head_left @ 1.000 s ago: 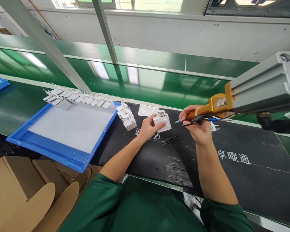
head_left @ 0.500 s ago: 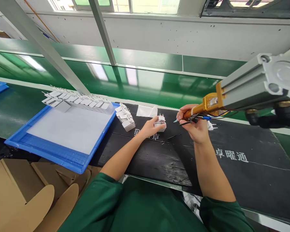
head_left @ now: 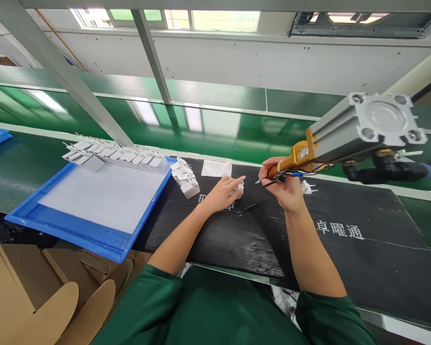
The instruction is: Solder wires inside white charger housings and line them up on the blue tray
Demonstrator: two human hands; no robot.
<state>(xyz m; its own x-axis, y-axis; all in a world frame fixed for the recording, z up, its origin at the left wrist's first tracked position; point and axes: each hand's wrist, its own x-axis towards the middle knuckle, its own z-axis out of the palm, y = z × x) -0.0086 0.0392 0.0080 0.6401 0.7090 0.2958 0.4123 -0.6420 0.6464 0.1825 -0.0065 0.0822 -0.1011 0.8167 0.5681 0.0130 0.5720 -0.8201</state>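
Observation:
My left hand (head_left: 221, 194) lies over a small white plug adapter (head_left: 240, 189) on the black mat, its fingers closed on it and hiding most of it. To the right, my right hand (head_left: 282, 187) is wrapped round the orange front end of a grey cylinder tool (head_left: 348, 129), with a thin light-blue tip pointing left. A row of white adapters (head_left: 185, 177) stands left of my left hand. Another white adapter (head_left: 308, 188) lies just right of my right hand. A thin black stick (head_left: 255, 204) rests on the mat between my forearms.
A blue tray (head_left: 75, 239) with a white sheet and rows of white adapters (head_left: 129, 155) is at the left. A white paper piece (head_left: 216, 168) lies behind my left hand. Cardboard boxes (head_left: 17, 282) stand lower left; a grey post (head_left: 153, 57) rises behind the bench.
My left hand's fingers have moved over the top of the adapter and now cover more of it. The view has shifted slightly, so the cylinder tool appears further left and lower.

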